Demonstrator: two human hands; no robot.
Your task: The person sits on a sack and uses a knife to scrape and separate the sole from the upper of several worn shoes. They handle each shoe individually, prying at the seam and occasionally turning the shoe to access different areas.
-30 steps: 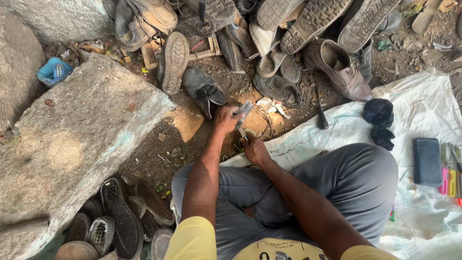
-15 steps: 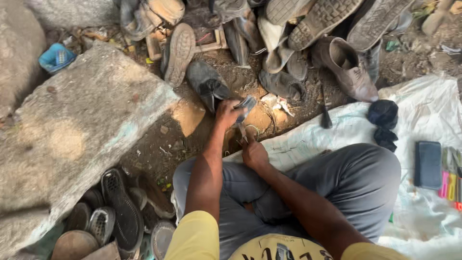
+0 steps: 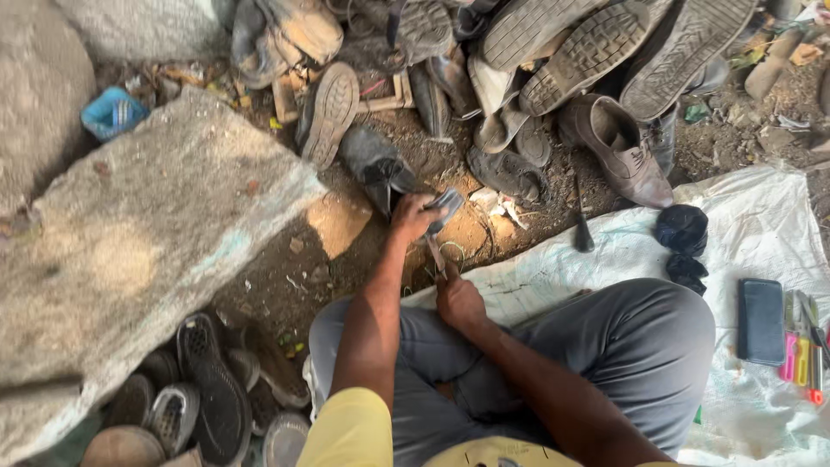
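A blue crumpled package [image 3: 111, 112] lies at the upper left, in the gap between 2 large grey stones [image 3: 147, 251]. At the far right, a dark flat rectangular case [image 3: 761, 321] rests on the white plastic sheet [image 3: 761, 225], and just beside it lie some thin tools with pink, yellow and red handles [image 3: 802, 359]. 2 black bundles [image 3: 683, 242] sit on the sheet near the brown leather shoe [image 3: 618, 147].

The ground is bare brown earth with small litter. A pile of worn shoes and soles [image 3: 553, 52] fills the top, and more old soles [image 3: 203, 398] lie at the lower left. The person sits cross-legged in grey trousers.

The left hand [image 3: 415, 216] is closed around a small grey piece of shoe material [image 3: 447, 206], held just above the earth, in front of the knees. The piece looks flat, worn and dusty. The right hand [image 3: 458, 298] is clenched around a thin tool [image 3: 437, 258] whose tip points up toward the piece; whether they touch, I cannot tell.
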